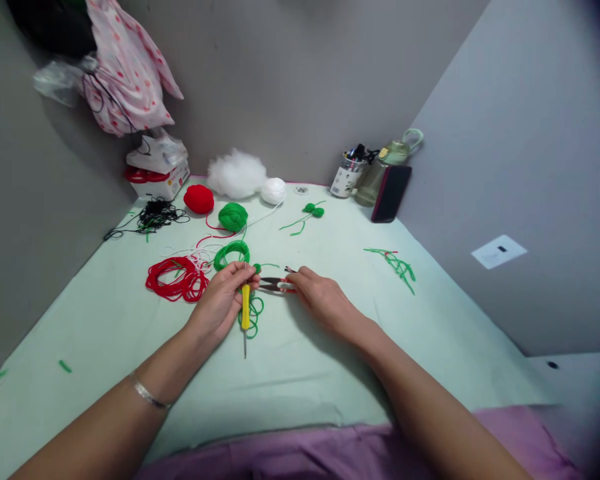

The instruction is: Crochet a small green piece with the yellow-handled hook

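Note:
My left hand (229, 291) is closed, pinching a small green crocheted piece (257, 268) between thumb and fingertips. A yellow-handled crochet hook (245, 308) points downward at the same fingers; whether they grip it too, I cannot tell. My right hand (314, 288) is closed round thread snips (275, 285) with red handles. Their dark blades lie apart and face the left hand, just short of the green piece. Loops of green yarn (256, 313) lie under and beside the hook.
Red yarn (177, 279) and a green coil (231, 255) lie left of centre. Behind stand red (199, 199), green (233, 217) and white (273, 191) balls beside white stuffing (237, 173). A phone (391, 193) leans on a bottle (373, 181). Green scraps (400, 265) lie at right.

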Demonstrator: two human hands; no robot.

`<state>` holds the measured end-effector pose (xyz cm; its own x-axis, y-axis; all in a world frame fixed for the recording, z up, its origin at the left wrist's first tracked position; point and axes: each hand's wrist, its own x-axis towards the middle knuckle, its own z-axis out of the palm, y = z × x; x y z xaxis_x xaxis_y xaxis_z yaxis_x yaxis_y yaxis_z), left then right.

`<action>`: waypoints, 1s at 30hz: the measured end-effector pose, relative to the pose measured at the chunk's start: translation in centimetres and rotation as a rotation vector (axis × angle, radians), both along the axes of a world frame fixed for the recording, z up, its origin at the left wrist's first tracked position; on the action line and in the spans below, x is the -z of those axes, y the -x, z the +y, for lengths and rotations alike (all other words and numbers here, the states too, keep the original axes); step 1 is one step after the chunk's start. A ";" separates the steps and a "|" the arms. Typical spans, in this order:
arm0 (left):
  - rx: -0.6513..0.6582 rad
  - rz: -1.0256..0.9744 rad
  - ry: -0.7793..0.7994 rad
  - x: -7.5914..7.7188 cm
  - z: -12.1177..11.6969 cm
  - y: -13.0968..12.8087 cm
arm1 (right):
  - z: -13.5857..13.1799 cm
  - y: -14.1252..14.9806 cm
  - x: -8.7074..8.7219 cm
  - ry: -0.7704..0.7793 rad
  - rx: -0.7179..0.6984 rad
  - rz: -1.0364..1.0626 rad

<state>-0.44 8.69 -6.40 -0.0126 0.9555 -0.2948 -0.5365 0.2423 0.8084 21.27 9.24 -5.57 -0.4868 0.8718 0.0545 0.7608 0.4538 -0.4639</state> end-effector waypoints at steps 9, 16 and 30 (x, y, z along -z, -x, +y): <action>-0.022 0.013 -0.005 -0.7 -0.5 -0.1 | 0.4 0.0 -1.6 0.167 0.108 0.260; 0.055 0.041 0.002 -1.0 -1.1 -0.5 | 0.1 0.9 -1.6 0.198 0.115 0.373; 0.021 -0.086 0.082 -2.0 -1.5 -0.6 | -0.9 1.6 -0.9 -0.260 0.171 0.199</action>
<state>0.19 7.19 -4.38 0.0361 0.9278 -0.3714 -0.5971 0.3180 0.7364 19.64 8.35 -4.63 -0.2929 0.8843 0.3637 0.7420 0.4501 -0.4968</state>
